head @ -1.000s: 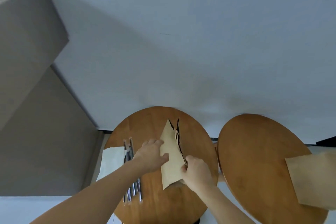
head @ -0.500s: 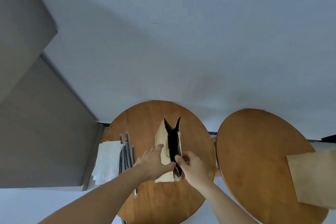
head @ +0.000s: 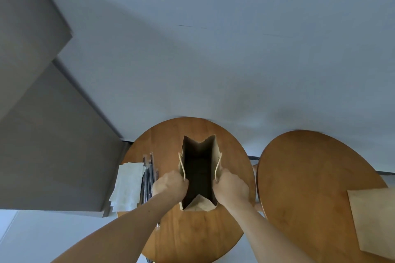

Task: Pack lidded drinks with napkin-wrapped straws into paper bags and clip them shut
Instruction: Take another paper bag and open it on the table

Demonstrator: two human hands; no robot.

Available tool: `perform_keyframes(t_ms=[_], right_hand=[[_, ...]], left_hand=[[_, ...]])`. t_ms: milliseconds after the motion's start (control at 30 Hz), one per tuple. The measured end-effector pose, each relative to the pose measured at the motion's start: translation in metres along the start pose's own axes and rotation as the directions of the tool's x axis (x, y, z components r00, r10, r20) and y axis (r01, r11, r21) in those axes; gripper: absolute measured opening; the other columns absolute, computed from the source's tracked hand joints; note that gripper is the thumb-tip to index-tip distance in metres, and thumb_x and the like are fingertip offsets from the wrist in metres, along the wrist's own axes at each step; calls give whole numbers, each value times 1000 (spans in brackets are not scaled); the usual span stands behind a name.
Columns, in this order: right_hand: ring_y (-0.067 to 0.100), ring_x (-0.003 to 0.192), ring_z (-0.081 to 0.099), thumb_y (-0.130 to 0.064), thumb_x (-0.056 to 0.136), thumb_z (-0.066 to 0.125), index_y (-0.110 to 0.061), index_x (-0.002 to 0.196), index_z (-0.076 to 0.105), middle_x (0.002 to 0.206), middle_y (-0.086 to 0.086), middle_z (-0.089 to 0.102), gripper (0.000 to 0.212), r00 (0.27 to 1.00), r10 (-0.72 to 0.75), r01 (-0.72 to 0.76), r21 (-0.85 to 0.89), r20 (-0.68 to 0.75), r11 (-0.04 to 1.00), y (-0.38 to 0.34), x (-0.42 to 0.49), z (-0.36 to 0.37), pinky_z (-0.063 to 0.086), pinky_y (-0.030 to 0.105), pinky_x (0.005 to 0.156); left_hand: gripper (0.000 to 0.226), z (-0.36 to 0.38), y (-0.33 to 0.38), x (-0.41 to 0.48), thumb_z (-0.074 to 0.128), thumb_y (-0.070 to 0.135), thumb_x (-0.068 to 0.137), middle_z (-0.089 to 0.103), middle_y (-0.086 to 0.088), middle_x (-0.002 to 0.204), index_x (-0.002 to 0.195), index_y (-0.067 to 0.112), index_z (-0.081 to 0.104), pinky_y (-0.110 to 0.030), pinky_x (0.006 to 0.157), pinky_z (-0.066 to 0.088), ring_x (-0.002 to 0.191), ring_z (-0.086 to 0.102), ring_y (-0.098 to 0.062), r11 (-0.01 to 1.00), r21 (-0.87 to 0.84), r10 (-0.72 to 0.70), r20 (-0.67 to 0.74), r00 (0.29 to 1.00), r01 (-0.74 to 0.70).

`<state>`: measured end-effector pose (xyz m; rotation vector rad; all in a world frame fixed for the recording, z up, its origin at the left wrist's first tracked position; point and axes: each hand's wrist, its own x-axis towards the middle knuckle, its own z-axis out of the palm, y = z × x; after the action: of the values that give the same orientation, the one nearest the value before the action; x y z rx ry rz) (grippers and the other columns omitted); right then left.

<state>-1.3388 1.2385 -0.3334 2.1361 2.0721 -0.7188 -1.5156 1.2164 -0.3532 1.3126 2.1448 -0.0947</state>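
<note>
Head view, looking straight down: a brown paper bag (head: pixel 199 177) stands upright near the middle of a round wooden table (head: pixel 192 237), its mouth spread into a wide rectangle with a dark, seemingly empty inside. The left hand (head: pixel 170 186) grasps the rim of the bag's left wall, fingers curled over the edge. The right hand (head: pixel 232 188) grasps the rim of the right wall the same way, so the two hold the mouth apart. A pale cord handle (head: pixel 181 164) loops on the left wall just beyond the hand, and a matching one sits on the right wall. Left of the bag, at the table's edge, lies a stack of white napkins (head: pixel 128 186), with a bundle of dark wrapped straws (head: pixel 148 177) touching it, between napkins and bag. A second round table (head: pixel 299 177) stands just beside the first on the right, with more flat brown paper (head: pixel 372 220), likely folded bags, at its near right edge. No lidded drinks or clips are in view. The bag looks light and thin: stiff along its creases but easy to crumple, tear or tip while empty. It is best held at the rim of the long walls or by the cord handles, with the folded side panels pressed outward so it stands square.
</note>
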Motion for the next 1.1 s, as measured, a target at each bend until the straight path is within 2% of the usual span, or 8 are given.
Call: perform_keyframes(t_ms=[167, 367, 467, 600, 667, 767, 900, 1100], right_hand=[[4, 54, 53, -33, 93, 52, -28, 84, 49, 66, -12, 56, 12, 989, 147, -147, 0, 10, 989, 38, 2, -10, 31, 21, 43], [6, 65, 62, -48, 95, 51, -33, 97, 49, 79, -17, 60, 14, 996, -65, 57, 116, 65, 992, 20, -11, 5, 53, 18, 56], [5, 66, 63, -58, 92, 51, -33, 113, 49, 80, -18, 59, 32, 985, -126, 113, 111, 119, 987, 14, -19, 10, 50, 14, 56], [11, 103, 65, -67, 84, 55, -29, 143, 34, 122, -13, 60, 73, 957, -97, 60, 140, 274, 988, 19, -24, 11, 52, 17, 77], [17, 125, 55, -66, 81, 60, -30, 149, 27, 143, -9, 49, 84, 919, -111, 16, 246, 379, 969, 21, -22, 9, 50, 28, 97], [18, 135, 44, -54, 76, 66, -31, 152, 21, 151, -8, 40, 91, 870, -181, -17, 394, 459, 919, 21, -19, -3, 41, 35, 109], [20, 147, 22, -30, 73, 60, -27, 156, 14, 162, -3, 20, 95, 872, -220, 53, 363, 438, 930, 17, -7, -33, 26, 40, 118], [21, 146, 25, -26, 97, 47, -21, 152, 26, 159, -1, 26, 59, 951, -298, 282, 169, 77, 944, -12, 21, -82, 28, 39, 118]], left_hand=[[17, -28, -45, 10, 43, 30, 94, 52, 6, 69, 84, 21, 53, -25, 50, 35, 59, 51, -10, 994, -19, -112, -97, 989, 111], [31, -8, -41, -1, 45, 59, 94, 66, 7, 79, 90, 31, 59, -20, 61, 56, 67, 68, -10, 984, -174, 58, 133, 989, -34], [54, -5, -48, 2, 49, 74, 82, 69, 7, 101, 113, 30, 55, -26, 76, 59, 82, 69, -11, 977, -195, 133, 228, 964, -89], [101, -16, -57, 1, 68, 76, 65, 47, 4, 145, 146, 40, 22, -34, 97, 51, 115, 60, -18, 950, -264, 261, 369, 892, -169], [112, -22, -57, 1, 76, 72, 59, 38, 2, 153, 147, 50, 10, -33, 100, 48, 125, 54, -21, 947, -246, 294, 416, 861, -205], [115, -36, -52, 4, 81, 62, 59, 32, -2, 156, 147, 52, 8, -34, 103, 42, 133, 46, -26, 950, -204, 306, 449, 839, -238], [99, -62, -37, 5, 73, 49, 77, 29, -6, 158, 155, 31, 14, -43, 110, 38, 138, 38, -28, 951, 46, 286, 242, 927, -306], [78, -117, -9, -2, 55, 45, 90, 21, -4, 161, 154, 20, 20, -44, 118, 24, 149, 16, -24, 938, 196, 309, -107, 945, -284]])
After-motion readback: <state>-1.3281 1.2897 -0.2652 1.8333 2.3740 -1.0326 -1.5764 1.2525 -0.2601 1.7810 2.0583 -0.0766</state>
